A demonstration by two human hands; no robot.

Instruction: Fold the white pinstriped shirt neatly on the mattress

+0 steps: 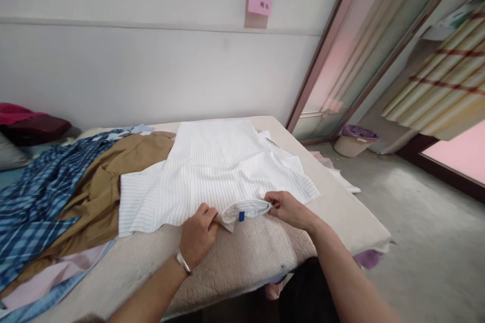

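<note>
While the striped white shirt (pixel 212 161) lies spread over the padded table (pixel 341 217), with the blue label (pixel 241 216) in its collar on the person's side, the left hand (pixel 197 234) has its fingers curled in, pinching the shirt at the left of the collar, and the right hand (pixel 290 209) likewise grips it at the right. Just left of the shirt lies a brown garment (pixel 113 171), with a blue checked garment (pixel 49 186) farther left, and well to the shirt's right a bin (pixel 352 146) stands on the floor (pixel 417 222).
</note>
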